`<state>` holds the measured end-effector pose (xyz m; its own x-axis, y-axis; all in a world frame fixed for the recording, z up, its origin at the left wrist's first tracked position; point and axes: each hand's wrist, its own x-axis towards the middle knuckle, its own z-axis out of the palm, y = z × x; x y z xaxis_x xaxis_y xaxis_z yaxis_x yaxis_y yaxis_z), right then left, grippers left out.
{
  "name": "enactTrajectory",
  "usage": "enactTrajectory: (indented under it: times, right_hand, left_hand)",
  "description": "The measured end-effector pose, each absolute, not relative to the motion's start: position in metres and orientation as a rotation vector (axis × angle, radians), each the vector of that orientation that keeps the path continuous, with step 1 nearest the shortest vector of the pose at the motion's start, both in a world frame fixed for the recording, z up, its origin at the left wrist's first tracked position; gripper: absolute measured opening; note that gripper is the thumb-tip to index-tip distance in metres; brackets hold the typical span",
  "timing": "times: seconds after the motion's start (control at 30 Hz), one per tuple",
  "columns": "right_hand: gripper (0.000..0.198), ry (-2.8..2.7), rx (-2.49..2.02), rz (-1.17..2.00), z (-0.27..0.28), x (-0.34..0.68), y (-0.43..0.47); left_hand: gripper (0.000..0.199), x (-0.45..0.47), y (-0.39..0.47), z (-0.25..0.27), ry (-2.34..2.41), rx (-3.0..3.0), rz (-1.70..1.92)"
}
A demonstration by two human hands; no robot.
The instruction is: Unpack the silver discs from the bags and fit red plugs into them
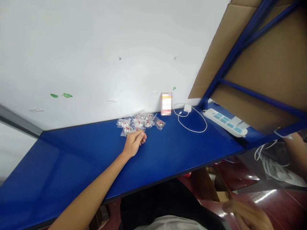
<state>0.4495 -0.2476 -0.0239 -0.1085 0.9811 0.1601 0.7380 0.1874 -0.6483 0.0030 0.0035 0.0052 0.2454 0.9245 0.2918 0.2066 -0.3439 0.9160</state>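
My left hand (135, 142) rests on the blue table (153, 159) with its fingers curled closed. Whatever may be inside the fingers is hidden. Just beyond it lies a pile of small clear plastic packets (128, 129), each with a round silvery piece bearing a red mark. The hand covers part of the nearest packets. One packet (160, 123) sits a little to the right of the heap. Low at the right, below the table's edge, my right hand (248, 215) is smeared by motion, so its fingers cannot be made out.
A phone-like upright rectangle (166, 103), its face blurred out, leans on the white wall (96, 48). Beside it are a white charger and cable (187, 108), then a power strip (225, 122). A blue metal frame (263, 99) borders the right side. Another person's arm (297, 150) shows there.
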Motion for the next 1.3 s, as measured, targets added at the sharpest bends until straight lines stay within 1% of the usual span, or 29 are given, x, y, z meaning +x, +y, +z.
enactTrajectory:
  times: [0.03, 0.1, 0.2, 0.3, 0.4, 0.53, 0.67, 0.8, 0.9, 0.97, 1.03, 1.17, 1.3]
  right_hand:
    - [0.037, -1.941, -1.433, 0.394, -0.015, 0.450, -0.229]
    - [0.044, -2.070, -1.183, 0.176, 0.006, 0.440, -0.183]
    - [0.038, -2.217, -1.032, 0.010, 0.036, 0.407, -0.096]
    - [0.031, -2.288, -1.141, -0.026, 0.048, 0.372, -0.005]
    - [0.027, -2.289, -1.359, -0.130, 0.043, 0.350, 0.070]
    - [0.030, -2.372, -1.370, -0.214, 0.028, 0.338, 0.128]
    - [0.034, -2.448, -1.132, -0.040, 0.017, 0.330, 0.134]
    - [0.036, -2.527, -0.840, 0.147, 0.012, 0.321, 0.115]
    - [0.045, -2.547, -0.772, 0.192, 0.010, 0.315, 0.105]
    - [0.050, -2.539, -0.775, 0.199, 0.010, 0.313, 0.104]
    - [0.044, -2.526, -0.792, 0.193, 0.009, 0.311, 0.106]
    - [0.025, -2.505, -0.831, 0.202, 0.010, 0.310, 0.109]
    - [0.023, -2.477, -0.799, 0.237, 0.010, 0.311, 0.109]
  left_hand:
    - [0.044, 0.003, 0.004, 0.005, 1.051, 1.736, 1.153]
    - [0.044, 0.001, 0.004, 0.005, 1.057, 1.742, 1.165]
    - [0.043, -0.001, 0.004, 0.005, 1.071, 1.752, 1.182]
    - [0.040, -0.002, 0.003, 0.006, 1.109, 1.802, 1.182]
    - [0.030, 0.000, 0.002, 0.007, 1.209, 1.965, 1.142]
    - [0.016, 0.006, 0.003, 0.010, 1.378, 2.249, 1.091]
    - [0.027, 0.011, 0.010, 0.012, 1.451, 2.560, 1.026]
    - [0.027, 0.011, 0.015, 0.014, 1.526, 2.706, 1.021]
    - [0.025, 0.011, 0.013, 0.014, 1.551, 2.754, 1.056]
    - [0.023, 0.012, 0.011, 0.014, 1.481, 2.816, 1.034]
    - [0.020, 0.013, 0.010, 0.014, 1.380, 2.869, 0.980]
    - [0.019, 0.014, 0.010, 0.015, 1.283, 2.879, 0.930]
    - [0.020, 0.016, 0.017, 0.016, 1.203, 2.954, 0.882]
